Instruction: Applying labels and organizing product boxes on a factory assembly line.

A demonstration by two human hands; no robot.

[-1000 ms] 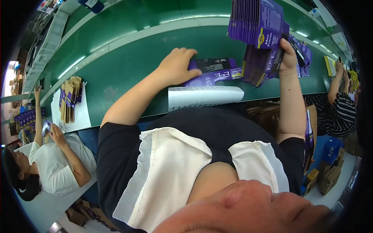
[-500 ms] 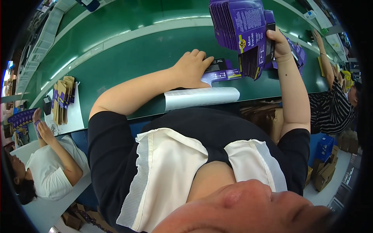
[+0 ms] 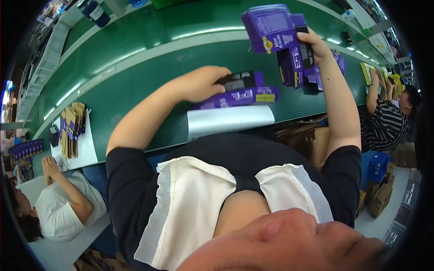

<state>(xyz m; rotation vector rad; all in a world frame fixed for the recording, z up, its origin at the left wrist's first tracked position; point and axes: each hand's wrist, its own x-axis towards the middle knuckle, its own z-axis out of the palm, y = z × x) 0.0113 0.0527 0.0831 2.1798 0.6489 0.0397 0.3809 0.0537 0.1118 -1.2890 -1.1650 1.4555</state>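
In my right hand (image 3: 315, 45), raised over the far right of the table, is a stack of flat purple cartons (image 3: 282, 38) with black and yellow parts. The fingers are closed on the stack's right side. My left hand (image 3: 203, 83) is at the middle of the table, its fingers curled over the left end of a single unfolded carton (image 3: 244, 97), purple with a black panel. This carton is a little blurred. Just on my side of it lies a silvery white sheet (image 3: 230, 121), curved like a roll, along the table's front edge.
More purple cartons (image 3: 339, 63) lie beyond my right wrist. To the left, a white sheet (image 3: 90, 144) bears a pile of brown and purple cartons (image 3: 72, 126). A dark jar (image 3: 93, 12) stands at the back. Co-workers sit at both sides; cardboard boxes (image 3: 379, 198) stand at lower right.
My left hand has moved left with the single carton, now apart from the stack. The stack in my right hand has shifted slightly left. The left co-worker's hands have come together.
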